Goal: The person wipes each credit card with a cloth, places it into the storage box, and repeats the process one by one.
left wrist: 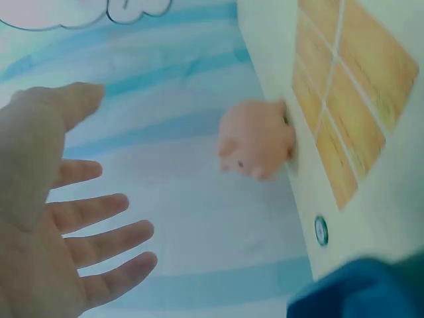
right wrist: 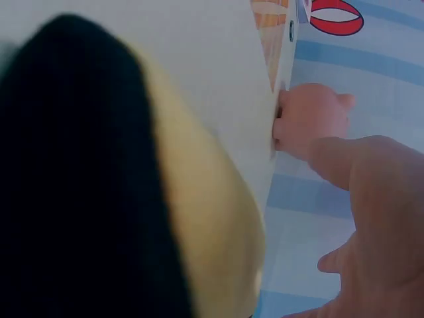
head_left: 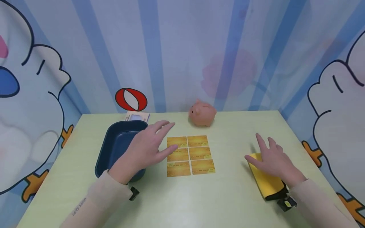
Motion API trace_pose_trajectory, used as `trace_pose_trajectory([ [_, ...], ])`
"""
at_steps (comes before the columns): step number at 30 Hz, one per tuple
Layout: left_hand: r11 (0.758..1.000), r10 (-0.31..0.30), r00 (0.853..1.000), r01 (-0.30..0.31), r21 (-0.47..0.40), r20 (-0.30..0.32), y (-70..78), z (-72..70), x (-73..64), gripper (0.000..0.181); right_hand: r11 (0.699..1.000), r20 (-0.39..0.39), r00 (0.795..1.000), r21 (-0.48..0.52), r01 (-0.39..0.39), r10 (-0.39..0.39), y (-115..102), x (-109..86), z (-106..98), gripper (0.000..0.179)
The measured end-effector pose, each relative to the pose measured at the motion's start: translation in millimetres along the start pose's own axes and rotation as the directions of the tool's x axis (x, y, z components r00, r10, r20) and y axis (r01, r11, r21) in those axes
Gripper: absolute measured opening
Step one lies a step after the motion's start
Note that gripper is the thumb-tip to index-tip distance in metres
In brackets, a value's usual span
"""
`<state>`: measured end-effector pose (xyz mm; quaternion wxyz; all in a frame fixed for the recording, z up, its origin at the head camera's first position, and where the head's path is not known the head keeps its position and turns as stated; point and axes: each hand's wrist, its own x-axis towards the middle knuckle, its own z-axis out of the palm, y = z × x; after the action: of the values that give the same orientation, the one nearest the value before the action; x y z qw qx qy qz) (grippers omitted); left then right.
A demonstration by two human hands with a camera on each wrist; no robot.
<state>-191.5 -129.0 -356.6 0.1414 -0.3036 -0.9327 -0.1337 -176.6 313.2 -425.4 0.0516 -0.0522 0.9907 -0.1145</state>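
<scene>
My left hand (head_left: 145, 145) hovers with spread fingers over the right side of a dark blue tray (head_left: 99, 158), holding nothing. Right of it, gold cards (head_left: 199, 153) lie in two neat columns, partly behind the fingers in the head view. My right hand (head_left: 273, 160), fingers apart, is over a flat yellow item with a black end (head_left: 263, 183), perhaps a pouch, and overlaps it in this view. That item looms large and blurred in the right wrist view. A small round disc (left wrist: 321, 230) on the table shows in the left wrist view, hidden in the head view.
A pink piggy bank (head_left: 202, 114) stands at the table's back edge. Behind the tray lies a small printed booklet or stack of paper (head_left: 138, 116). Striped blue curtain (head_left: 182, 57) with cartoon figures encloses the pale green table (head_left: 228, 202) on three sides.
</scene>
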Motion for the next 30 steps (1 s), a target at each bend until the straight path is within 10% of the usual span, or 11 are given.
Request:
trace_pose_trajectory([
  [15,0.982,-0.040,0.989,0.065,-0.178,0.140,29.4,44.5,-37.5,0.043,0.991,0.098,0.987,0.017,-0.132,0.130,10,-23.8,29,0.111],
  [30,0.986,-0.145,0.975,0.156,-0.060,0.167,16.3,95.1,-56.8,0.034,0.987,0.055,0.987,0.044,-0.156,0.154,2,-23.4,41,0.104],
])
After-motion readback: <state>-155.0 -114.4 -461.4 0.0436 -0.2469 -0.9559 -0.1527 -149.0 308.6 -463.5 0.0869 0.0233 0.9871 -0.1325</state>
